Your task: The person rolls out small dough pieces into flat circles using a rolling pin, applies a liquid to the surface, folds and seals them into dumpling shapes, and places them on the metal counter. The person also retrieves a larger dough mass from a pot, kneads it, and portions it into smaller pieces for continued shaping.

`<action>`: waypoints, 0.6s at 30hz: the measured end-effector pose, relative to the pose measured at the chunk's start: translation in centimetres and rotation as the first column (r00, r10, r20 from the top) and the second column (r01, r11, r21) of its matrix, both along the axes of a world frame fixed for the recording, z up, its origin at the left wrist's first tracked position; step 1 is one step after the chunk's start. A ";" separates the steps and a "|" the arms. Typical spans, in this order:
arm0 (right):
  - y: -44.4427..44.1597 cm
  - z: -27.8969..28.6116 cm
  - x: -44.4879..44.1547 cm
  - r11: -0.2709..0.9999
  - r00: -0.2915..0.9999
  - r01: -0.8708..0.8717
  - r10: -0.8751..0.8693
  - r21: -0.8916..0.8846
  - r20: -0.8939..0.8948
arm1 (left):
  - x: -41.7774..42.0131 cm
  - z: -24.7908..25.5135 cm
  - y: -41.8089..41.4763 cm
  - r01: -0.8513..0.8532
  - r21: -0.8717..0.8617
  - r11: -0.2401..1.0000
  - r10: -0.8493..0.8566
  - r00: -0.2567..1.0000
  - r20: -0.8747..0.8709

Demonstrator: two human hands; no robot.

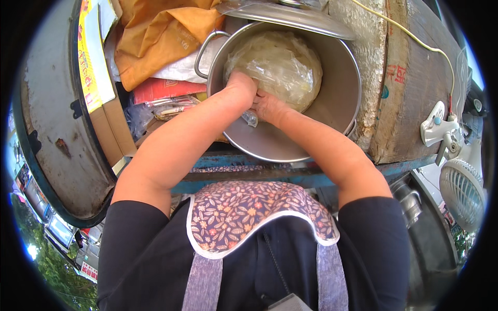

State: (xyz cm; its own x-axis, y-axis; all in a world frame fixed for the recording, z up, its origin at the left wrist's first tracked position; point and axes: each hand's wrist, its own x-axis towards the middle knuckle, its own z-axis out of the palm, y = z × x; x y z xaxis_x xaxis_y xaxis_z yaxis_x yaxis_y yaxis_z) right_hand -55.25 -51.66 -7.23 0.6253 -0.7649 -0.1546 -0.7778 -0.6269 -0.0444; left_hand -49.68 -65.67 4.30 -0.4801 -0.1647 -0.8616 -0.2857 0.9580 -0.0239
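Both my hands are inside a deep stainless steel pot (330, 105), at the near left side of a large pale mass in clear plastic (286, 66) that looks like dough. My left hand (242, 87) reaches down against the plastic, its fingers hidden behind the wrist and the wrap. Beside it, my right hand (268, 105) has bent fingertips at the gathered edge of the plastic; whether they pinch it is unclear. A loose end of plastic (250, 118) hangs below the hands. The metal lid (288, 19) rests tilted across the pot's far rim.
Left of the pot lie an orange bag (167, 42), a red package (167, 88), wrapped skewers or sticks (175, 107) and a cardboard box (113, 128). At right are a wooden board (420, 77), a cord (420, 33) and a clip-on fan (463, 190). A blue metal edge (319, 179) runs in front.
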 end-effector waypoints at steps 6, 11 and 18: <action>0.1 -0.9 0.7 0.997 0.996 -0.030 0.035 0.068 -0.084 | -0.7 -2.3 -0.5 -0.188 0.040 0.981 0.183 0.978 0.098; 0.4 -2.7 0.8 0.983 0.975 0.167 -0.153 -0.081 0.159 | -0.8 -5.5 -1.0 -0.158 0.038 0.987 0.155 0.986 0.066; -1.3 12.6 -6.6 0.952 0.953 0.188 -0.237 0.241 0.191 | 0.5 -6.5 -0.3 -0.390 -0.020 0.921 0.370 0.887 -0.276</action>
